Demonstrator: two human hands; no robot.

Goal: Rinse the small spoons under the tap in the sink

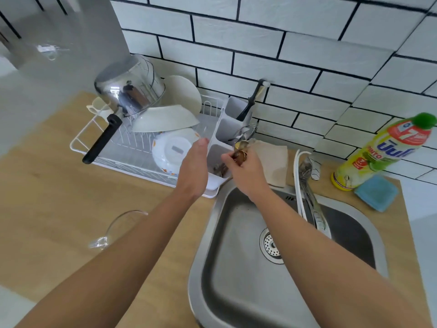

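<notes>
Your right hand (246,171) grips the spoons (241,150) above the caddy (214,178), at the sink (212,233) rim's back left corner.
Its fingers curl round the handles. Your left hand (192,169), fingers straight, rests against the caddy's left wall. The tap (311,197) stands apart to the right, over the open basin.

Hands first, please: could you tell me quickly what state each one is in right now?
Left hand: open, fingers straight, resting against the cutlery holder.
Right hand: closed around a bunch of small spoons, held above the cutlery holder.
</notes>
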